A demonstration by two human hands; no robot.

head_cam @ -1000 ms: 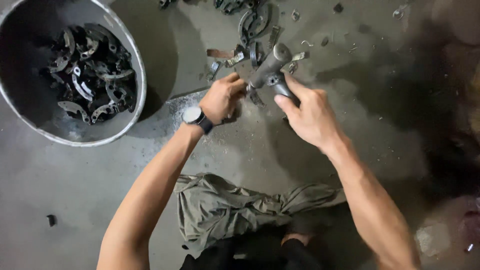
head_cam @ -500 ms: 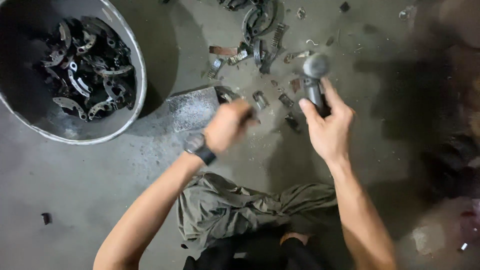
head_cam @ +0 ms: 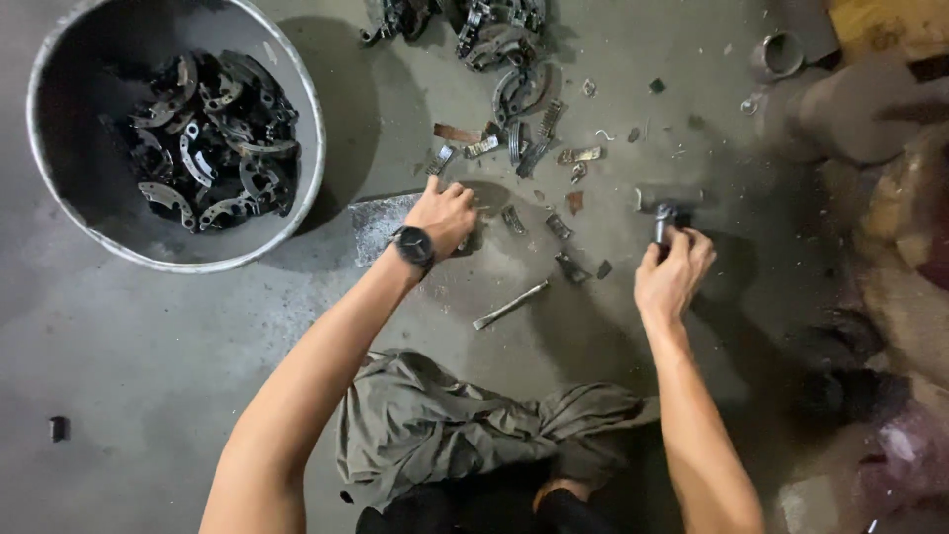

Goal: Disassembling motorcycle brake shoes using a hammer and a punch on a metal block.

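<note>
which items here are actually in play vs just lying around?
In play:
- hammer, gripped by right hand
- metal block, under left hand
- small metal pieces beside it

Lying about:
- bucket of curved metal parts
- chisel-like bar
- pile of curved parts

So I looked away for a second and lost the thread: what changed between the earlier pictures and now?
The right hand carried the hammer from beside the left hand out to the right, its grip closed on the handle, head resting low near the floor. The left hand came off the hammer head and settled on the flat metal plate. The bucket of dark metal parts and the loose scraps on the floor stayed put.
</note>
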